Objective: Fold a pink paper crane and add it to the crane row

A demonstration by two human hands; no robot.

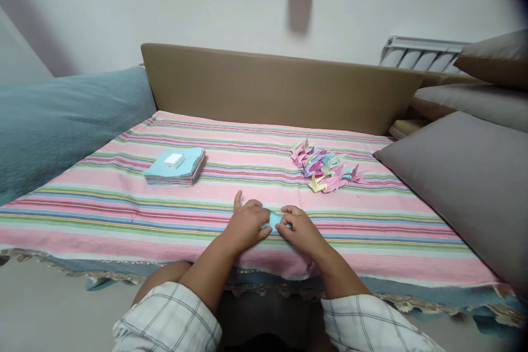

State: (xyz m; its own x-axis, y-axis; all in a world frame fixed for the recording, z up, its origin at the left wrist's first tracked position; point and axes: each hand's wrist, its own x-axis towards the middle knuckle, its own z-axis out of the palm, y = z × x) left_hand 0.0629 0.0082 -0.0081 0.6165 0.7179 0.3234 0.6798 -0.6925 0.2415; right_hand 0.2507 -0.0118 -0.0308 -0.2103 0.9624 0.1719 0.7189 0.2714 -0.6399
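Observation:
A small piece of light blue paper (274,220), partly folded, lies low over the striped cloth between my two hands. From the left, my left hand (248,224) closes on it, thumb and curled fingers at its edge, with one finger sticking up. On the opposite side my right hand (300,227) pinches the paper between thumb and fingers. Much of the paper's shape is hidden under my fingers. Beyond my right hand is a heap of folded paper cranes (324,168) in pink, yellow, purple, green and blue.
A stack of square paper sheets (175,168), blue on top, bears a small white block (174,160). The striped cloth (124,198) covers the surface up to a brown backboard (280,85). Grey cushions (466,176) crowd the right; a blue-covered bolster (70,121) lines the left.

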